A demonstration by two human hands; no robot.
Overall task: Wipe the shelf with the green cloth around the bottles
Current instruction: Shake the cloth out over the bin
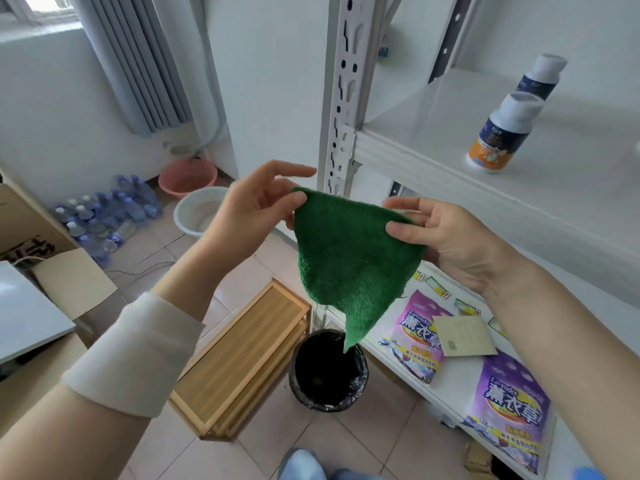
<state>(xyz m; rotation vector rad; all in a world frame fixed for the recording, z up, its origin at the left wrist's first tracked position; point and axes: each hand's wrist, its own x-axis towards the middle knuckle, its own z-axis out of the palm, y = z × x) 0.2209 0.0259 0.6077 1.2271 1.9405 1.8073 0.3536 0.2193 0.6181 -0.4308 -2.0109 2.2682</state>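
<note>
Green cloth hangs pinched between left hand and right hand.

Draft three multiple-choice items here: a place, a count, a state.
1. Where is the black-lined bin? A) on the windowsill B) on a box C) on the floor
2. How many white-capped bottles stand on the upper shelf? A) one B) two C) four
3. What state is the green cloth in? A) held up, hanging B) flat on the shelf C) in the bin

Answers: 1 C, it stands on the floor; 2 B, two stand together; 3 A, the left hand and right hand pinch its top corners.
</note>
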